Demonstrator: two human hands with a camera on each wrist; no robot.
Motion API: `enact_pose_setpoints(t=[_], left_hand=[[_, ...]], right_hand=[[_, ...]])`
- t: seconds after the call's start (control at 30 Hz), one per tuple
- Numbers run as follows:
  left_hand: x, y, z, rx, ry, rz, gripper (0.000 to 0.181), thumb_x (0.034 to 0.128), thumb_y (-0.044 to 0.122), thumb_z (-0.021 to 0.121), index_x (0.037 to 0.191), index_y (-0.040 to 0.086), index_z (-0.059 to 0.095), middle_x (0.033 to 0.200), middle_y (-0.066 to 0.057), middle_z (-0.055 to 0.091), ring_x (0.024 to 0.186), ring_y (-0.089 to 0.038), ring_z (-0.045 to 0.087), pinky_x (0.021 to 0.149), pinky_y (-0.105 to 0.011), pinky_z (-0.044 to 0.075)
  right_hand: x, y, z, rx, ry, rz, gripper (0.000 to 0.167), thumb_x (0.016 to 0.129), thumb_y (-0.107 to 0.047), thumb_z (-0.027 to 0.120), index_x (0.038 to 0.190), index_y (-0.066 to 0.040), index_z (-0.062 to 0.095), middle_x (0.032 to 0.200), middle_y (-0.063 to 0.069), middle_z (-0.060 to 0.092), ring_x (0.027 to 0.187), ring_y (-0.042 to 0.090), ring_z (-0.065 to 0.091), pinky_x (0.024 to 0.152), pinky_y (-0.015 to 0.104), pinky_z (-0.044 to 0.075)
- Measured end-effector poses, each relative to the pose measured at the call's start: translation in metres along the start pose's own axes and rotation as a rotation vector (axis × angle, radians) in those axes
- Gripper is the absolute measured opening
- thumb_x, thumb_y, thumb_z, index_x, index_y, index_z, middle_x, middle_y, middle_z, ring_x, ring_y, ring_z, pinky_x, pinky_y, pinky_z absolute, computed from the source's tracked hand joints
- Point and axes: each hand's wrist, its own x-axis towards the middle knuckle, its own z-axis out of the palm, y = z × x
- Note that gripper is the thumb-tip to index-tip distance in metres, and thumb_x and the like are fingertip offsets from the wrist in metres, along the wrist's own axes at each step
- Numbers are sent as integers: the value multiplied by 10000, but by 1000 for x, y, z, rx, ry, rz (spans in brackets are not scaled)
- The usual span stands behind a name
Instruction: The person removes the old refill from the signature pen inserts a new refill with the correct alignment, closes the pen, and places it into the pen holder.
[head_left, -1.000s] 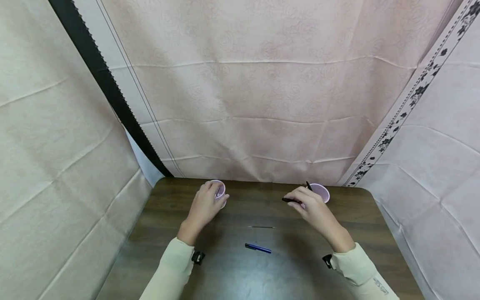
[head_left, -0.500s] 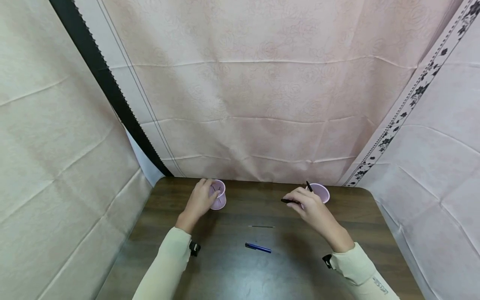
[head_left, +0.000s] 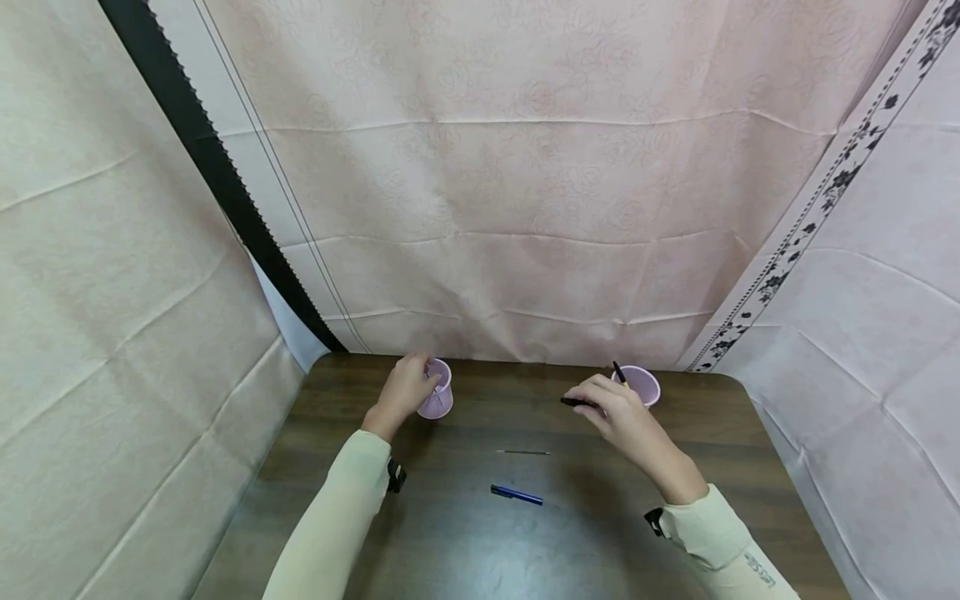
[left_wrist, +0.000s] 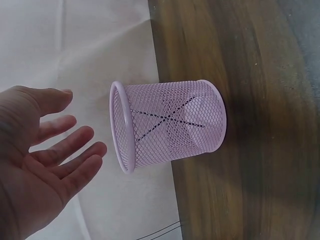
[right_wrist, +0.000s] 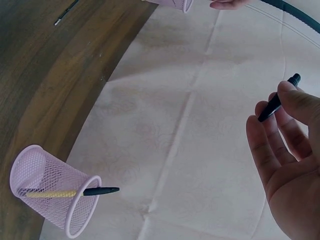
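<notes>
My left hand [head_left: 405,390] is beside the rim of a pink mesh pen cup [head_left: 437,405], its fingers spread and holding nothing in the left wrist view. Two thin dark sticks [left_wrist: 147,114], like pen refills, cross inside that cup. Between thumb and fingertips my right hand [right_wrist: 295,160] pinches a short black pen part [right_wrist: 272,107]. Near that hand stands a second pink mesh cup [right_wrist: 55,175], with a yellow and black pen [right_wrist: 100,191] in it. Part of this cup is hidden behind the right hand in the head view.
A blue pen [head_left: 516,495] lies mid-table, with a thin refill [head_left: 523,452] a little beyond it. Both cups stand near the far edge of the dark wooden table [head_left: 465,550]. Pale cloth [head_left: 525,250] hangs behind and at both sides.
From over the left cup's mouth, my left hand has drawn back to the left, uncovering more of the cup. The right hand has hardly moved and still pinches the pen part.
</notes>
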Motion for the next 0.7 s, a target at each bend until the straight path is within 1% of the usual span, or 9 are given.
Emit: enact_pose_setpoints(t=[0.1, 0.2, 0.33, 0.43, 0.5, 0.6, 0.7], left_hand=[[6, 0, 1, 10, -40, -32, 286, 929, 156, 746, 1144, -24, 694, 1028, -179, 701, 940, -312, 683, 837, -472, 579], [10, 0, 3, 14, -79, -68, 283, 943, 161, 728, 1152, -27, 693, 1028, -179, 702, 927, -302, 672, 831, -472, 583], [16, 0, 5, 17, -123, -122, 291, 953, 165, 702, 1175, -24, 689, 1104, -197, 710, 958, -307, 674, 860, -482, 587], [20, 0, 7, 23, -151, -152, 297, 946, 150, 691, 1185, -26, 686, 1144, -211, 712, 981, -314, 683, 863, -487, 590], [22, -1, 9, 33, -160, -164, 279, 936, 144, 700, 1161, -22, 691, 1130, -215, 715, 980, -323, 691, 848, -487, 592], [25, -2, 12, 60, -162, -164, 220, 923, 147, 725, 1077, -8, 703, 1074, -209, 721, 966, -337, 700, 828, -483, 589], [27, -3, 16, 80, -168, -174, 181, 913, 156, 742, 1012, 8, 706, 1042, -198, 723, 966, -345, 703, 834, -486, 581]], right_hand=[[-1, 1, 0, -1, -3, 2, 317, 764, 66, 848, 1021, -96, 755, 984, -4, 738, 878, 157, 694, 749, 312, 528], [-1, 2, 0, -4, -4, 3, 307, 767, 60, 848, 1017, -94, 756, 983, -6, 738, 879, 156, 693, 746, 305, 525], [-2, 3, 1, -12, -9, 8, 295, 778, 45, 845, 1020, -99, 757, 985, -15, 737, 877, 148, 691, 745, 294, 520], [-2, 3, 1, -12, -12, 10, 294, 781, 43, 844, 1022, -104, 758, 985, -18, 736, 872, 143, 688, 740, 298, 519], [-2, 3, 1, -11, -15, 11, 296, 783, 40, 843, 1023, -110, 759, 986, -22, 737, 873, 141, 687, 743, 301, 514], [-2, 3, 1, -12, -20, 13, 297, 785, 36, 841, 1027, -117, 759, 989, -28, 736, 880, 141, 686, 754, 300, 504], [-2, 3, 1, -12, -22, 11, 302, 782, 36, 843, 1028, -117, 759, 987, -26, 735, 883, 142, 688, 759, 296, 496]])
